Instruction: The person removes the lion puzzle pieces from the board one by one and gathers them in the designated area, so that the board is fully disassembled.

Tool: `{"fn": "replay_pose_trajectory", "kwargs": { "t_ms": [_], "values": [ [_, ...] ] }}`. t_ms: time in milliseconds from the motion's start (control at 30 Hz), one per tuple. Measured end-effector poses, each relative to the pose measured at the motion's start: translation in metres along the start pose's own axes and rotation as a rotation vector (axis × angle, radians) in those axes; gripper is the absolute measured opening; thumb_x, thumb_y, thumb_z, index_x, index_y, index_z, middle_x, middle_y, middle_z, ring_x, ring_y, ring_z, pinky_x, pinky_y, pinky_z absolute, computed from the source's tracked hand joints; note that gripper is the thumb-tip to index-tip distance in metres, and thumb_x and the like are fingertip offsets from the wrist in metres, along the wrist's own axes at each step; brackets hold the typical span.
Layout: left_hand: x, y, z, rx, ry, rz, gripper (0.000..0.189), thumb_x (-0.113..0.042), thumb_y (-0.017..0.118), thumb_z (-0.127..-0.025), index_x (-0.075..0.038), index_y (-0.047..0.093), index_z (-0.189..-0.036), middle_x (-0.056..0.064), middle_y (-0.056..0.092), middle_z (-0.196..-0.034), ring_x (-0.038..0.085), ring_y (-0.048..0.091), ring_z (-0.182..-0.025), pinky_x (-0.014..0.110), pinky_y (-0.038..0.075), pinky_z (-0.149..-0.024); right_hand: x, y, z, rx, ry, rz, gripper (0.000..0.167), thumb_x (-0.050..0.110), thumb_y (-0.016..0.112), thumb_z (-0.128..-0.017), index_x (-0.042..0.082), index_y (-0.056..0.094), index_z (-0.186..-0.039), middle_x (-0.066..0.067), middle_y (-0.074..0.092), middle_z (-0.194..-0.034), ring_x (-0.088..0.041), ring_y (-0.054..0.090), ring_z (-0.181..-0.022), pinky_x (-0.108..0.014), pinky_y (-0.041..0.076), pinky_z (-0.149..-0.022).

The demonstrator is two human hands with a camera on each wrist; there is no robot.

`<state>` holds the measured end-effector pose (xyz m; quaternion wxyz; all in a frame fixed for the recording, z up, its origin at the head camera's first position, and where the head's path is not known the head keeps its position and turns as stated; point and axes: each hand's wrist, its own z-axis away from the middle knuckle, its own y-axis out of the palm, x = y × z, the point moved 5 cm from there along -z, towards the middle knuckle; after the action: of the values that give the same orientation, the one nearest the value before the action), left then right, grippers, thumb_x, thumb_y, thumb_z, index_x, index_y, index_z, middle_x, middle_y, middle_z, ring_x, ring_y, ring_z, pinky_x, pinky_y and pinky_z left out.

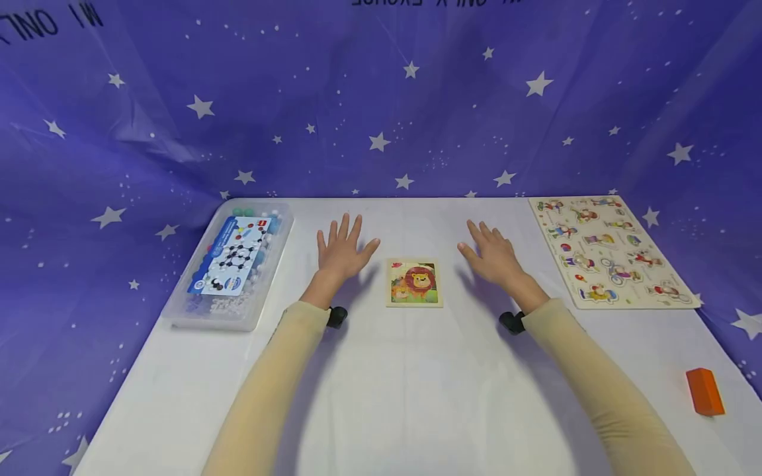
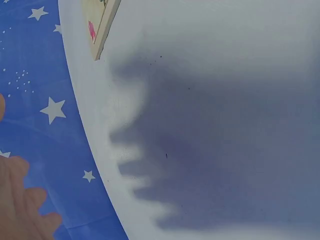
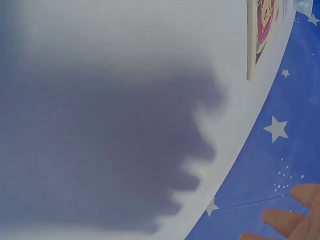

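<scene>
Between the two hands lies a small square lion puzzle [image 1: 415, 283] in a light wooden frame, flat on the white table. My left hand [image 1: 343, 254] is held over the table to its left, fingers spread and straight, holding nothing. On the other side my right hand [image 1: 493, 258] hovers with its fingers extended and nothing in it. Each hand casts a spread-finger shadow on the tabletop in its wrist view. A corner of the lion puzzle [image 2: 102, 30] shows at the top of the left wrist view, and its edge [image 3: 251, 45] appears in the right wrist view.
At the left stands a clear plastic case [image 1: 270, 264] of small coloured parts with a molecule-picture label. A wooden peg puzzle board [image 1: 601, 254] lies at the back right. An orange block [image 1: 705, 392] sits near the right edge. Behind hangs a purple star-printed cloth [image 1: 357, 99].
</scene>
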<state>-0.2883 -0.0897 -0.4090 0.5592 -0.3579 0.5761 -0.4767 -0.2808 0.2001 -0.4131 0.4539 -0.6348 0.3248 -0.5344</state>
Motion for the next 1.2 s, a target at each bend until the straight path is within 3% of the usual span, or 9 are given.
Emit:
{"fn": "replay_pose_trajectory", "kwargs": {
  "t_ms": [133,267,500,667,867,1000,1200],
  "values": [
    [0.0,0.003,0.002,0.043,0.024,-0.015,0.079,-0.068,0.024,-0.086,-0.022,0.004,-0.147,0.005,-0.006,-0.151,0.029,-0.008,-0.135,0.053,-0.007,-0.104,0.008,0.003,0.0,0.022,-0.052,-0.026,0.068,0.047,0.038,-0.094,0.005,0.019,-0.145,-0.026,0.019,-0.144,-0.05,0.014,-0.128,-0.061,0.01,-0.101],
    [-0.003,0.011,0.004,0.137,0.105,-0.051,0.088,-0.071,0.034,-0.082,-0.021,0.003,-0.147,0.005,-0.007,-0.151,0.03,-0.007,-0.136,0.054,-0.005,-0.104,0.02,0.01,-0.001,0.076,-0.142,-0.064,0.072,0.045,0.049,-0.091,0.005,0.021,-0.144,-0.025,0.022,-0.144,-0.045,0.017,-0.129,-0.055,0.013,-0.103],
    [-0.012,0.031,0.007,0.27,0.236,-0.058,0.107,-0.068,0.059,-0.07,-0.018,0.006,-0.147,0.004,-0.002,-0.151,0.031,-0.002,-0.136,0.054,-0.005,-0.104,0.05,0.026,-0.009,0.247,-0.298,-0.102,0.075,0.035,0.063,-0.085,0.006,0.025,-0.143,-0.018,0.026,-0.144,-0.034,0.022,-0.131,-0.048,0.018,-0.105],
    [-0.015,0.047,0.007,0.339,0.276,-0.042,0.11,-0.069,0.065,-0.064,-0.02,0.012,-0.147,-0.001,0.0,-0.151,0.029,-0.002,-0.136,0.052,-0.006,-0.105,0.074,0.039,-0.021,0.389,-0.408,-0.071,0.078,0.034,0.068,-0.081,0.008,0.027,-0.143,-0.013,0.029,-0.143,-0.029,0.024,-0.131,-0.046,0.021,-0.105],
    [-0.017,0.056,0.007,0.343,0.285,-0.032,0.109,-0.067,0.066,-0.063,-0.02,0.014,-0.147,-0.002,0.004,-0.151,0.027,-0.002,-0.136,0.05,-0.005,-0.105,0.088,0.06,-0.033,0.526,-0.429,0.02,0.078,0.039,0.071,-0.076,0.012,0.035,-0.14,-0.008,0.033,-0.141,-0.025,0.029,-0.128,-0.041,0.025,-0.103],
    [-0.018,0.057,0.006,0.333,0.282,-0.028,0.107,-0.067,0.066,-0.064,-0.021,0.014,-0.147,-0.003,0.005,-0.151,0.026,-0.001,-0.137,0.051,-0.003,-0.105,0.09,0.065,-0.038,0.525,-0.452,0.082,0.077,0.042,0.074,-0.073,0.015,0.041,-0.137,-0.008,0.038,-0.135,-0.026,0.033,-0.122,-0.042,0.03,-0.1],
    [-0.017,0.058,0.004,0.34,0.276,-0.018,0.107,-0.067,0.065,-0.064,-0.022,0.015,-0.147,-0.003,0.004,-0.151,0.026,-0.002,-0.137,0.051,-0.003,-0.105,0.09,0.064,-0.04,0.529,-0.449,0.072,0.073,0.041,0.075,-0.072,0.019,0.045,-0.134,-0.007,0.038,-0.133,-0.025,0.035,-0.119,-0.042,0.031,-0.098]
  ]
}}
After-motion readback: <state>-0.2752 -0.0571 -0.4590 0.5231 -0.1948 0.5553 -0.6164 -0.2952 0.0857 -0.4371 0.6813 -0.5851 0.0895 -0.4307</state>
